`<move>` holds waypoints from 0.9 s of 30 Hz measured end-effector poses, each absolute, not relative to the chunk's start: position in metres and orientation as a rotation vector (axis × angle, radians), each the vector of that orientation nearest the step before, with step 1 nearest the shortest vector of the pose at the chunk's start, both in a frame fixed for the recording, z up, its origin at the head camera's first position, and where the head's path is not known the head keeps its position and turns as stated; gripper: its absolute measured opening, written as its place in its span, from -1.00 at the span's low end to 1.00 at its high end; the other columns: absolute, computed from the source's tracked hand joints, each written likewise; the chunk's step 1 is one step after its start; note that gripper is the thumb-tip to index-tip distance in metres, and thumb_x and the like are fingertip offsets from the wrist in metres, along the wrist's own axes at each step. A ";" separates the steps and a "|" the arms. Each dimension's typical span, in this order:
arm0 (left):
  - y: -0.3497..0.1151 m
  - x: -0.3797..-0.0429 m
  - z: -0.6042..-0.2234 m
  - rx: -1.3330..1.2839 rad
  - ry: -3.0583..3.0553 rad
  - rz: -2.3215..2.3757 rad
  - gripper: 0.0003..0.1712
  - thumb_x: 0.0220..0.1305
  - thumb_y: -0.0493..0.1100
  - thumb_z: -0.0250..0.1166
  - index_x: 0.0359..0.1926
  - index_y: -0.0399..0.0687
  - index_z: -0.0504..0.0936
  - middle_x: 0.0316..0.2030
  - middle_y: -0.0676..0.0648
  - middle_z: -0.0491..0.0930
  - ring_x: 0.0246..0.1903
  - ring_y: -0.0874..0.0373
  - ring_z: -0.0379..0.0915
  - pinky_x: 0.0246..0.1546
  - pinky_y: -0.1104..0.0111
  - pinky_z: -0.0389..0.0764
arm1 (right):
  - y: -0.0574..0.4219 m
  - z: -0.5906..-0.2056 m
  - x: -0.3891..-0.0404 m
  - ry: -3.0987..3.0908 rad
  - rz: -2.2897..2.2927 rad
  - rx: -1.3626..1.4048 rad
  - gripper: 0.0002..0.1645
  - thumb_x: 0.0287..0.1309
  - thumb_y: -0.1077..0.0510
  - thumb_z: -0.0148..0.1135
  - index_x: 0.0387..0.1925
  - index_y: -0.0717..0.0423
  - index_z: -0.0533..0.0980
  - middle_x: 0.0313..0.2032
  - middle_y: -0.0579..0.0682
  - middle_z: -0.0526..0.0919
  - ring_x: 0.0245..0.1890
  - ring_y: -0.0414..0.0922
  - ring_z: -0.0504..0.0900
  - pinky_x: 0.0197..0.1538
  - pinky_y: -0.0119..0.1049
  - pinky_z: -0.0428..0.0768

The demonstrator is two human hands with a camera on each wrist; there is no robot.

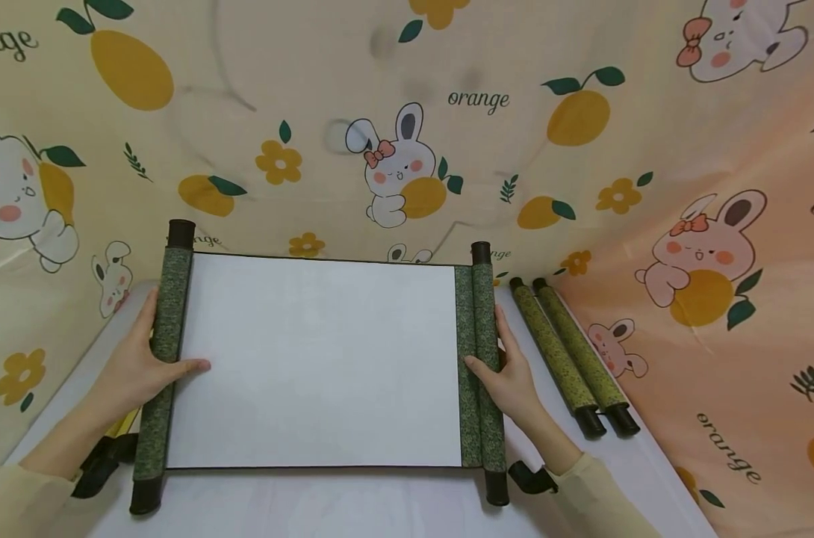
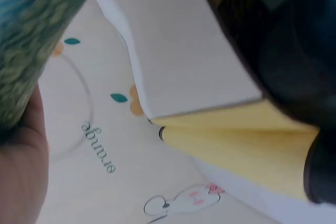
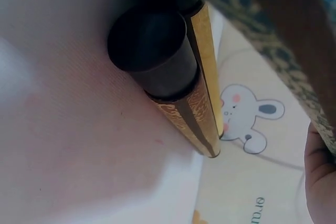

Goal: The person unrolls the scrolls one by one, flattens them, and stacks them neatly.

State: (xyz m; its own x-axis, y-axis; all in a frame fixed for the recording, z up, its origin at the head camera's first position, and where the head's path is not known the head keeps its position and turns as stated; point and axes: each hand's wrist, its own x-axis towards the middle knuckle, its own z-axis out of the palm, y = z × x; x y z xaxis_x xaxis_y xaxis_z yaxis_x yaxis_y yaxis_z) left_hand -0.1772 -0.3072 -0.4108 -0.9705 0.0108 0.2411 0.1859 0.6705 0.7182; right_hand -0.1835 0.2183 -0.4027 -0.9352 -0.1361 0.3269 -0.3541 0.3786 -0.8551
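Note:
A partly unrolled blank scroll with white paper and green patterned rollers is held up facing me in the head view. My left hand grips its left roller, the thumb lying over onto the paper. On the other side my right hand holds the right roller, with the thumb across the green border and the fingers behind. Black knobs cap the roller ends. Close up, the left roller fills a corner of the left wrist view. The scroll's back edge crosses the right wrist view.
Two rolled yellow-green scrolls with black ends lie side by side on the white table at the right. Behind the held scroll is another one with a yellow roller and white sheet. A rabbit-and-orange printed cloth hangs around.

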 end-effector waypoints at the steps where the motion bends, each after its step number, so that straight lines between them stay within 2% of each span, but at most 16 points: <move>1: -0.309 -0.178 -0.410 -0.169 -2.677 -1.159 0.52 -0.12 0.04 0.54 0.44 0.20 -0.56 0.46 -0.17 -0.48 0.37 -0.40 -0.43 0.10 -0.39 -0.08 | 0.220 -0.406 -0.185 -2.429 1.597 0.442 0.12 0.14 0.32 0.26 0.48 -0.14 -0.23 0.48 0.04 -0.19 0.32 0.16 0.22 0.03 -0.20 0.52; 3: -0.313 -0.179 -0.409 -0.191 -2.692 -1.124 0.50 -0.09 0.04 0.53 0.44 0.17 -0.56 0.46 -0.19 -0.48 0.36 -0.43 -0.40 0.08 -0.39 -0.03 | 0.225 -0.415 -0.190 -2.420 1.614 0.442 0.12 0.15 0.29 0.27 0.48 -0.22 -0.23 0.48 0.01 -0.17 0.25 0.18 0.31 -0.04 -0.27 0.56; 7: -0.317 -0.179 -0.406 -0.234 -2.710 -1.069 0.40 0.03 -0.02 0.46 0.45 0.09 -0.53 0.46 -0.23 -0.45 0.32 -0.50 -0.30 0.02 -0.39 0.07 | 0.231 -0.428 -0.197 -2.403 1.605 0.441 0.13 0.14 0.22 0.30 0.47 -0.36 -0.21 0.47 -0.05 -0.14 0.24 0.15 0.34 -0.06 -0.31 0.56; 10: -0.320 -0.178 -0.405 -0.264 -2.695 -1.043 0.32 0.09 -0.09 0.43 0.47 0.06 -0.48 0.46 -0.24 -0.40 0.29 -0.54 -0.20 -0.04 -0.38 0.17 | 0.232 -0.430 -0.198 -2.392 1.599 0.446 0.12 0.14 0.19 0.31 0.46 -0.39 -0.20 0.47 -0.05 -0.12 0.23 0.15 0.34 -0.06 -0.29 0.57; 16: -0.325 -0.179 -0.405 -0.349 -2.624 -1.037 0.22 0.10 -0.25 0.40 0.49 0.19 -0.32 0.46 -0.27 -0.21 0.22 -0.55 0.01 -0.16 -0.28 0.29 | 0.233 -0.430 -0.196 -2.409 1.565 0.425 0.11 0.14 0.16 0.31 0.46 -0.43 -0.19 0.46 -0.09 -0.09 0.24 0.10 0.33 -0.05 -0.22 0.56; 19: -0.329 -0.178 -0.407 -0.358 -2.613 -1.051 0.14 0.13 -0.31 0.36 0.50 0.23 -0.21 0.42 -0.36 -0.10 0.05 -0.63 0.17 -0.23 -0.22 0.39 | 0.234 -0.429 -0.195 -2.413 1.585 0.407 0.10 0.15 0.19 0.30 0.46 -0.42 -0.18 0.45 -0.06 -0.06 0.26 0.09 0.30 -0.03 -0.21 0.55; 21: -0.332 -0.177 -0.408 -0.348 -2.621 -1.066 0.07 0.17 -0.33 0.31 0.50 0.24 -0.15 0.40 -0.40 -0.07 -0.03 -0.66 0.22 -0.26 -0.21 0.44 | 0.234 -0.425 -0.192 -2.418 1.614 0.400 0.10 0.16 0.23 0.28 0.46 -0.37 -0.19 0.42 0.03 0.00 0.22 0.13 0.34 -0.05 -0.22 0.56; 23: -0.335 -0.175 -0.408 -0.328 -2.635 -1.074 -0.02 0.22 -0.33 0.25 0.49 0.25 -0.09 0.39 -0.42 -0.04 -0.07 -0.68 0.23 -0.26 -0.23 0.44 | 0.232 -0.420 -0.188 -2.421 1.643 0.390 0.09 0.16 0.27 0.27 0.47 -0.31 -0.19 0.38 0.12 0.07 0.18 0.16 0.38 -0.08 -0.23 0.57; 25: -0.337 -0.174 -0.409 -0.316 -2.650 -1.086 -0.12 0.27 -0.32 0.19 0.48 0.25 -0.01 0.38 -0.37 0.03 0.04 -0.59 0.21 -0.04 -0.12 0.45 | 0.230 -0.414 -0.184 -2.429 1.659 0.378 0.09 0.16 0.30 0.25 0.48 -0.26 -0.19 0.32 0.19 0.13 0.10 0.20 0.44 -0.13 -0.23 0.59; 27: -0.339 -0.174 -0.411 -0.316 -2.647 -1.113 -0.21 0.30 -0.32 0.15 0.46 0.23 0.09 0.34 -0.32 0.12 0.13 -0.48 0.16 0.10 -0.18 0.30 | 0.227 -0.410 -0.181 -2.438 1.648 0.371 0.08 0.17 0.32 0.24 0.49 -0.20 -0.20 0.29 0.23 0.16 0.05 0.21 0.48 -0.15 -0.27 0.59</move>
